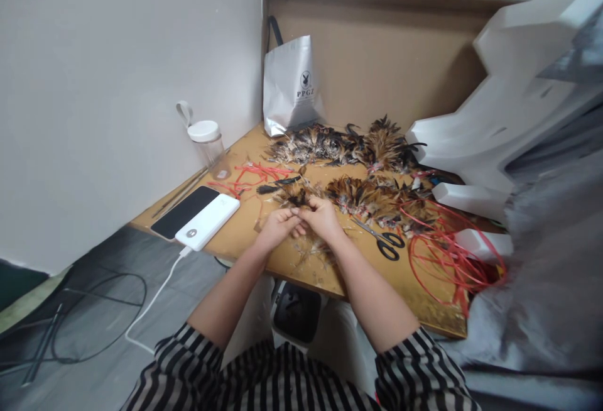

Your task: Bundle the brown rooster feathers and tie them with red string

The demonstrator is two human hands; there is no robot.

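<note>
My left hand (277, 227) and my right hand (322, 216) meet over the near part of a wooden table (245, 225). Both have their fingers pinched together on a small bunch of brown feathers (298, 197) that sticks out beyond the fingertips. More loose feathers (313, 249) lie under my wrists. Black-handled scissors (384, 240) lie just right of my right hand. Larger heaps of brown and black feathers (343, 146) spread across the middle and far side of the table.
A white power bank (207, 221) with a cable and a dark phone (184, 211) lie at the left. A clear jar (210, 146), red cords (443, 254), a white bag (291, 84), white foam blocks (499, 122) and a cardboard back wall (377, 53) surround the table.
</note>
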